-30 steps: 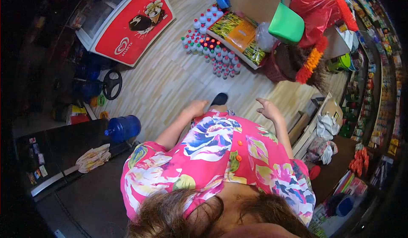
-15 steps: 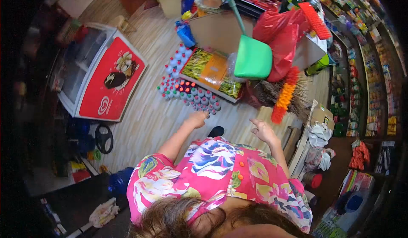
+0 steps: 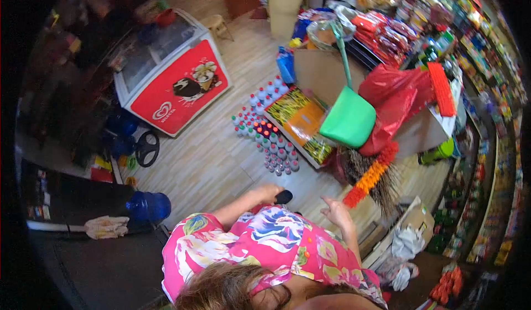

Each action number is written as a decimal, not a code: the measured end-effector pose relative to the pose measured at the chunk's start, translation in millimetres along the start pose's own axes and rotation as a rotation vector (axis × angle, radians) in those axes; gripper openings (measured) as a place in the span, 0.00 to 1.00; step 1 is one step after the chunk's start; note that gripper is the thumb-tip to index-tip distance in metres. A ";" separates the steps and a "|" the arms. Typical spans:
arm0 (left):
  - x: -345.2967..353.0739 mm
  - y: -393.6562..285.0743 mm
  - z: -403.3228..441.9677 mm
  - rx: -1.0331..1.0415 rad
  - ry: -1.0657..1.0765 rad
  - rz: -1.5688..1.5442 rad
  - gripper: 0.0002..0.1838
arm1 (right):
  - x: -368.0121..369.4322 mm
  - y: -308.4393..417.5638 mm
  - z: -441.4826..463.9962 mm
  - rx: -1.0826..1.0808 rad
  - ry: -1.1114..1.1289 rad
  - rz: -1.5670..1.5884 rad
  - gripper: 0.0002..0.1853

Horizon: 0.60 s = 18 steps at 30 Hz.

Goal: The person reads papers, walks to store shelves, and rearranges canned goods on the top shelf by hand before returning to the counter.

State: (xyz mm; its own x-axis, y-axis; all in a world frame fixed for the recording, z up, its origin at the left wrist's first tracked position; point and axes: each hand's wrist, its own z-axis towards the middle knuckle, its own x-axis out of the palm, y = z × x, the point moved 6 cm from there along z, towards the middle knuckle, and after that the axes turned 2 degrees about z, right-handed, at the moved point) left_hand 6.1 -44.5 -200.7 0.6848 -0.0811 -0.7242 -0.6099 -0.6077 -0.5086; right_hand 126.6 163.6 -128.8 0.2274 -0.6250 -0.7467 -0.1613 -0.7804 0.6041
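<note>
Left hand (image 3: 268,192) extends forward, its finger closure impossible to tell; right hand (image 3: 336,211), also forward, holds fingers loosely spread near the orange-red duster (image 3: 371,176).

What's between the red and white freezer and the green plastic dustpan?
The head view shows pale striped floor, then many colourful-capped bottles, then a flat yellow and orange pack.

Floor (image 3: 213,160): open between left freezer (image 3: 177,88) and bottles (image 3: 266,138)
Right hand (image 3: 337,213): duster (image 3: 371,176) just beyond, dustpan (image 3: 348,119) farther
Near left: water jug (image 3: 150,206) obstructs
</note>
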 end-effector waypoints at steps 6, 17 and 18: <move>2.4 32.5 -33.8 -0.178 0.095 -0.054 0.25 | 18.8 29.6 34.6 -0.131 0.157 -0.074 0.27; -51.0 100.6 -46.1 -0.164 0.075 0.008 0.32 | 32.0 80.0 111.7 -0.083 0.213 -0.206 0.29; -61.7 108.0 -55.7 -0.187 0.092 0.024 0.33 | 29.3 98.3 120.1 -0.061 0.254 -0.207 0.28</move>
State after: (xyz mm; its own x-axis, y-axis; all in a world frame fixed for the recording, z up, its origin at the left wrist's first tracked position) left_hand -79.8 -149.2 -185.0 0.7095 -0.1637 -0.6855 -0.5478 -0.7400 -0.3902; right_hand 2.1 66.5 -124.8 0.4828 -0.4231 -0.7667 -0.0308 -0.8832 0.4680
